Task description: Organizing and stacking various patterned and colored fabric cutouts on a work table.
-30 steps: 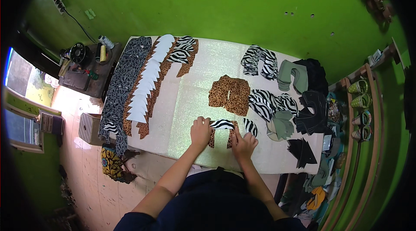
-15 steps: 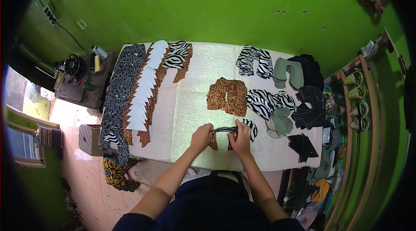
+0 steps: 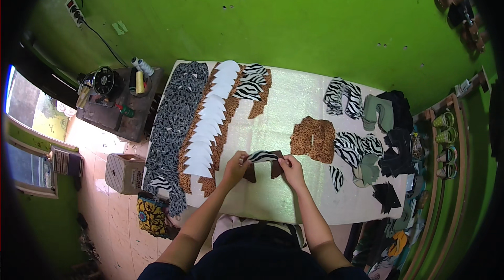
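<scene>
Left hand [image 3: 236,168] and right hand [image 3: 292,170] pinch opposite ends of a zebra-and-brown cutout [image 3: 263,156], seemingly aligning it; next calls for steadiness.

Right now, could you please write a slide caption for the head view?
Left hand and right hand hold a zebra-striped and brown piece at a pale table bearing patterned cutouts.

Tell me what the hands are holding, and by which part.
A brown piece with a zebra strip along its top. The left hand holds its upper left end, the right hand its upper right end.
</scene>
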Available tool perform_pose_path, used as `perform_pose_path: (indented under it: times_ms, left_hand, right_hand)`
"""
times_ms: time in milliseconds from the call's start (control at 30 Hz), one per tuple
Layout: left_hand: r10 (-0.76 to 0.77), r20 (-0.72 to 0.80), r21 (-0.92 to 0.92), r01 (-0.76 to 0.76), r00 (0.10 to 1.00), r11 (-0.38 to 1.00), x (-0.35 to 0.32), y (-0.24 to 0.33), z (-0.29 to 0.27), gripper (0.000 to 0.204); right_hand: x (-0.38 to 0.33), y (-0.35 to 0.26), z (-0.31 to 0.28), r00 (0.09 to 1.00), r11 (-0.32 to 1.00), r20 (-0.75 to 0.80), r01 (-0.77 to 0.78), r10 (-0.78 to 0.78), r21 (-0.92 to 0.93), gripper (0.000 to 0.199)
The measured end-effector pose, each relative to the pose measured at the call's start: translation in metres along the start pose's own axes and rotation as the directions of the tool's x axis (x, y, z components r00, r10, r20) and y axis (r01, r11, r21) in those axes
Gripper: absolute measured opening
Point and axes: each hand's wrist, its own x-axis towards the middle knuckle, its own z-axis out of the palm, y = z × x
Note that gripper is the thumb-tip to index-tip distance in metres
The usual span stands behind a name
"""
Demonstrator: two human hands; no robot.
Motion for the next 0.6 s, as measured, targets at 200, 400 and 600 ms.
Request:
perform_pose_path:
  times_ms: [200,400,600]
  left_hand:
    - [-0.057,-0.088,-0.114,0.046,0.995,0.992,0.072,-0.067,-0.041,0.029]
    - [0.008,-0.186,-0.068,-0.021,0.983,0.997,0.148,-0.053,-0.057,0.030]
    - [-0.002,-0.168,-0.101,-0.016,0.986,0.995,0.190,-0.042,-0.050,0.031]
  right_hand:
    - [0.056,-0.020,0.064,0.993,0.998,-0.106,-0.058,0.059,0.008,0.014]
    - [0.127,-0.027,0.099,0.962,0.992,-0.263,-0.097,0.074,-0.075,0.011]
    - [0.172,-0.014,0.093,0.941,0.996,-0.328,-0.090,0.079,-0.019,0.017]
